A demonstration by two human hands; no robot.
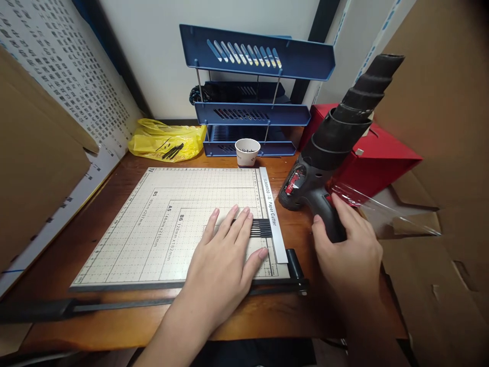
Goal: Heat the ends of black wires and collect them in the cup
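Note:
My left hand (223, 255) lies flat on the paper cutter (126, 229), fingers stretched out. A row of thin black strips (262, 228) sticks out from under its fingers toward the white edge bar (273, 214). How far the strips run beneath the palm is hidden. At the right, my right hand (349, 244) is closed around the handle of a black pistol-grip blower (324, 153) with a stepped nozzle and a red trigger. The blower is tilted, its nozzle pointing up and right. The cutter's blade arm (122, 304) lies along the near side, its black handle at far left.
A paper cup (247, 153) with small dark bits stands behind the cutter. To its left, several black strips lie on a yellow plastic bag (153, 137). A blue tiered tray (252, 114) rises at the back. A red box (382, 163) and cardboard (431, 295) bound the right side.

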